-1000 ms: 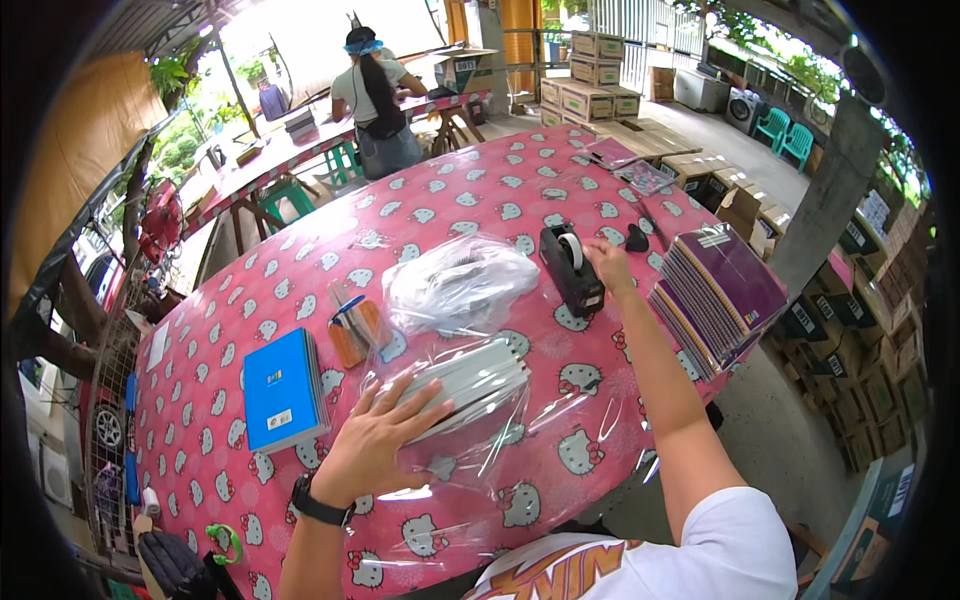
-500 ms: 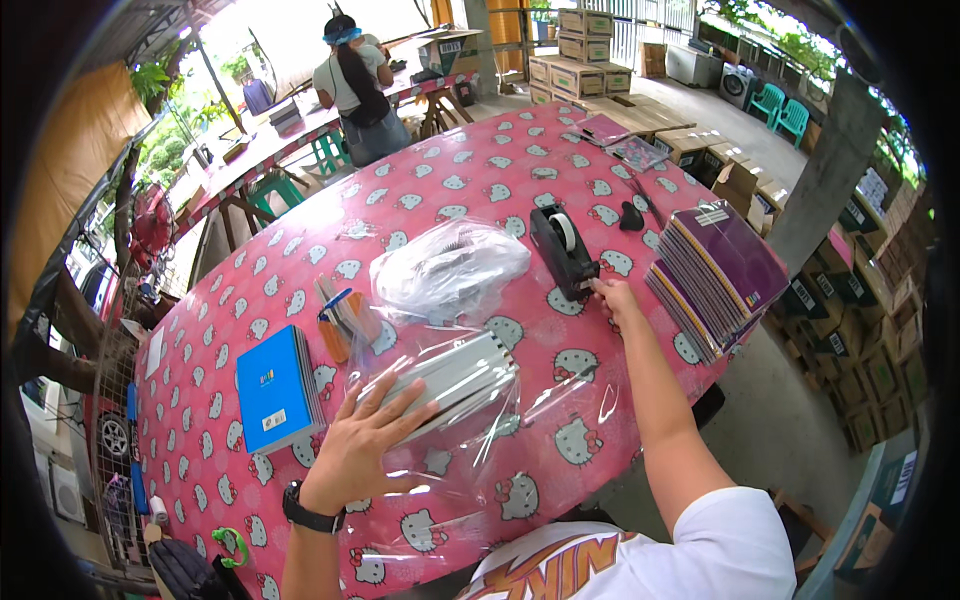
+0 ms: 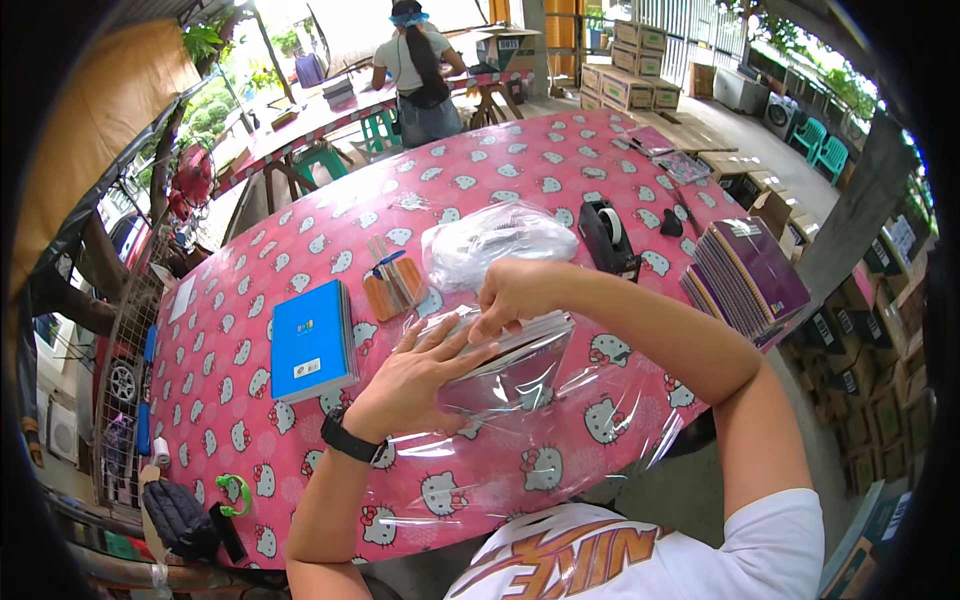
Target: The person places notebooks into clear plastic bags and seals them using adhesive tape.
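Observation:
My left hand point(image 3: 415, 370) lies flat with spread fingers on a stack of notebooks point(image 3: 525, 355), holding down the clear plastic sheet around it. Loose film from that sheet spreads over the table toward me. My right hand point(image 3: 518, 295) reaches across the stack, its fingers pinched against the wrap close to the left fingertips. Whatever is between those fingers is too small to make out. Beyond the right forearm stands a black tape dispenser point(image 3: 605, 238) with a roll of clear tape. Behind the stack sits a crumpled clear plastic bundle point(image 3: 490, 240).
Blue notebooks point(image 3: 310, 340) lie at the left, beside a wooden holder point(image 3: 395, 287) with a blue pen. Purple spiral notebooks point(image 3: 750, 265) are piled at the right. The table point(image 3: 230, 440) has a pink patterned cover. Across it a person point(image 3: 425, 75) stands at another table; cardboard boxes point(image 3: 625, 85) are stacked behind.
My right hand has left the tape dispenser and come left onto the wrapped stack. My left hand stays spread on the stack. The whole view has shifted slightly.

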`<state>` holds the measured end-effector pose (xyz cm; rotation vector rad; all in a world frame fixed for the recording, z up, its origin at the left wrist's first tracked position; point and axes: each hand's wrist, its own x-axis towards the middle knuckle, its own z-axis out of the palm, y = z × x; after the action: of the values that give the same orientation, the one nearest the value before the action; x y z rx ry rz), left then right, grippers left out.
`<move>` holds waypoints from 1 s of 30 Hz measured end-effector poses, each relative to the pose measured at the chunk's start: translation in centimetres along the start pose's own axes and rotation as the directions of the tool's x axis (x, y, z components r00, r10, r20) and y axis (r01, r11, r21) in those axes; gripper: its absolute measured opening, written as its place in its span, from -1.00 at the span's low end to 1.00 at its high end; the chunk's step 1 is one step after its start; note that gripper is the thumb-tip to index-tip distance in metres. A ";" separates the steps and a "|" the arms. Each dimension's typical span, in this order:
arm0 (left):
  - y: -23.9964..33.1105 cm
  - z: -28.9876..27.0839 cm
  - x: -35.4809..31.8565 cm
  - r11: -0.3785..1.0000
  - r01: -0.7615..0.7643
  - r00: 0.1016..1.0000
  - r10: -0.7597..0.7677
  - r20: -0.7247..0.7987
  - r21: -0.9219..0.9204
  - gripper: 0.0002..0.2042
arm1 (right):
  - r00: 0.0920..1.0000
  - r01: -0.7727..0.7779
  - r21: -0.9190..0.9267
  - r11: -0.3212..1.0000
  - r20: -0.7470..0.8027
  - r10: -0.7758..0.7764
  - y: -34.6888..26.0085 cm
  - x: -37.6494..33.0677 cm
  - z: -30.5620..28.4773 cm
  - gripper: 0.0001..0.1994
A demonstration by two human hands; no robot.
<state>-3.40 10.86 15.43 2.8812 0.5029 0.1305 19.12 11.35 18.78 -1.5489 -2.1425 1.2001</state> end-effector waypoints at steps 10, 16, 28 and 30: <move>-0.3 0.3 -0.4 1.000 -0.012 0.999 0.013 -0.039 0.027 -0.07 | 0.958 -0.222 -0.640 0.736 -0.282 0.044 0.9 -0.2 1.4 -0.39; -1.6 2.4 -4.3 0.975 0.193 0.931 -0.146 -0.335 0.111 -0.20 | 0.923 0.063 -0.375 0.925 -0.330 -0.197 6.7 -8.0 -1.9 -0.64; 1.4 -1.6 0.6 0.813 -0.159 0.646 -0.343 -0.682 -0.560 -0.84 | 0.460 0.560 -0.276 0.781 -0.680 -0.570 2.1 -5.2 0.7 -0.76; -1.0 -2.2 -0.7 0.595 -0.267 0.602 -0.512 -0.613 -0.758 -0.82 | 0.541 0.368 -0.046 0.929 -0.802 -0.254 4.6 -3.6 0.2 -0.63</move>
<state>-4.62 11.95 17.29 1.6863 0.5874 1.3169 23.56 8.56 16.26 -1.2103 -1.5621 0.3556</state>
